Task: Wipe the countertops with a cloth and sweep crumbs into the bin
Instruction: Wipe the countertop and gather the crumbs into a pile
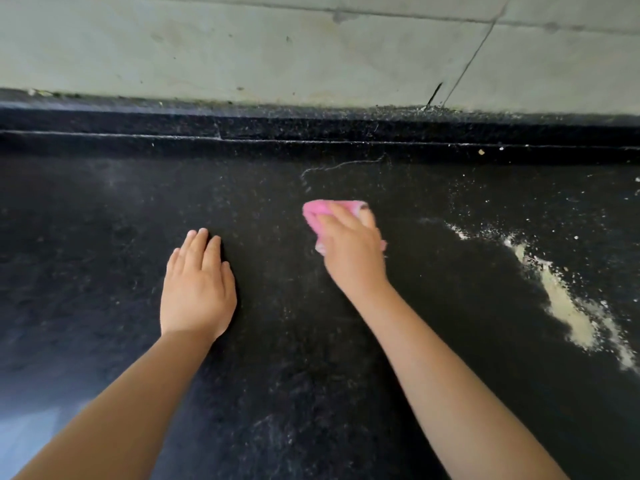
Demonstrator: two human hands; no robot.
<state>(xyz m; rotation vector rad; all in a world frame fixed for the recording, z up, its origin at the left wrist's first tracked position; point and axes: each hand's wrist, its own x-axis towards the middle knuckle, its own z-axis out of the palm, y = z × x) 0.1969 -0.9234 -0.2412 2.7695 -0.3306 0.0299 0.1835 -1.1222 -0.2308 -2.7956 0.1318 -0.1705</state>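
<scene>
pressing a pink cloth (pixel 317 211) under right fingers (pixel 341 220) curled on it, left hand (pixel 197 289) flat on the countertop (pixel 104 237).

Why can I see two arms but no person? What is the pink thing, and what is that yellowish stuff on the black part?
There is only one picture, and it comes from a camera worn on the person's head, looking forward and down. That is why you see only their arms reaching out from the bottom, just as you see your own. No machine is here, only two bare hands.

The black part is a kitchen countertop, with a pale wall behind it. The left hand lies flat on the countertop with straight fingers and holds nothing. The right hand presses down on a pink cloth, which is for wiping.

The yellowish stuff is a pile of crumbs, lying to the right of the cloth and not touching it. Tiny specks are scattered around it too. No bin shows in this picture.
</scene>
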